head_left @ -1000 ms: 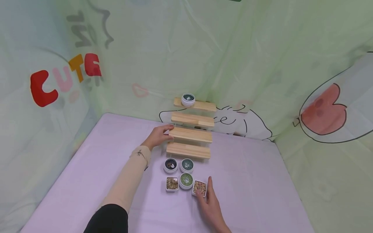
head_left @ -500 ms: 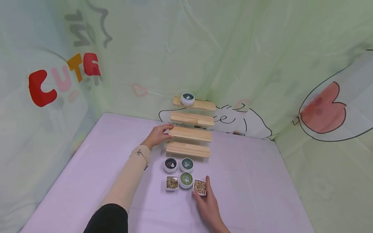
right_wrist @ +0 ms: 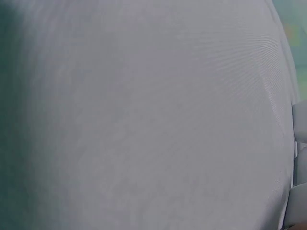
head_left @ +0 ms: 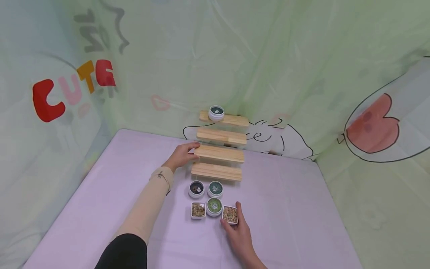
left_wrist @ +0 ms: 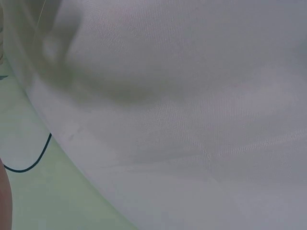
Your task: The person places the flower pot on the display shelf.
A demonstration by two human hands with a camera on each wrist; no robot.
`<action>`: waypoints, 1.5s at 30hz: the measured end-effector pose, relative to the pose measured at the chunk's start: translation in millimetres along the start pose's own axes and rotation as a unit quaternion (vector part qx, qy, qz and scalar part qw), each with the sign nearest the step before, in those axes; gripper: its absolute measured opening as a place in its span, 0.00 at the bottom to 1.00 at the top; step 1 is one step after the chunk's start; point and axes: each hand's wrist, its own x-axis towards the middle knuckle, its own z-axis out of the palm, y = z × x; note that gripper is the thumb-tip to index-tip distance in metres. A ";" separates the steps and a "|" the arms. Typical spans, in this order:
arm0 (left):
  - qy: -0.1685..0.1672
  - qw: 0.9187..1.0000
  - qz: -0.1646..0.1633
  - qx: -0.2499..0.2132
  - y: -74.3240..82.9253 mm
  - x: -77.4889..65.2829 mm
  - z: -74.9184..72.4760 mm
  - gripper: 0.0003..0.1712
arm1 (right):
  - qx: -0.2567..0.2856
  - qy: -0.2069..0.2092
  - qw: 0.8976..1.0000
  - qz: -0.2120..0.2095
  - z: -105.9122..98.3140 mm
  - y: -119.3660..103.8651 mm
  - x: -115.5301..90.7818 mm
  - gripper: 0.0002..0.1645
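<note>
A stepped wooden display shelf (head_left: 220, 153) with several tiers stands at the back of the table. My left hand (head_left: 181, 155) grips its left end at the second tier from the bottom, thumb below and fingers above. Near the front, my right hand (head_left: 239, 231) holds a small square white pot (head_left: 230, 215) of pinkish gravel between thumb and fingers. Left of that pot sits a round white pot with a green top (head_left: 214, 206), and beyond it a square pot of brownish gravel (head_left: 198, 210). The wrist views show mostly cloth.
Two round pots, one dark-topped (head_left: 196, 188) and one teal-topped (head_left: 215, 188), stand just before the bottom tier. Another round pot (head_left: 216, 113) sits on the top tier. Lilac cloth (head_left: 285, 209) covers the table; a printed green curtain (head_left: 161, 56) hangs behind.
My right thumb has moved from over the gravel to the near side of the square pot, and the fingers have closed in along its right side. My left hand stays at the shelf.
</note>
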 end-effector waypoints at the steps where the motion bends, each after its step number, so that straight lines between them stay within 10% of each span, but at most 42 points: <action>1: -0.001 1.000 -0.002 -0.001 -0.3 0.1 0.1 0.33 | 0.002 0.002 1.000 0.000 -0.2 -0.3 0.1 0.54; 20: -0.006 1.000 -0.001 0.004 -0.2 1.8 3.3 0.33 | 0.077 0.001 0.996 0.035 -24.0 -23.3 19.3 0.53; 45: -0.005 1.000 0.004 0.001 -1.3 0.4 -0.2 0.33 | 0.107 -0.007 0.994 -0.025 -74.7 -125.7 124.6 0.51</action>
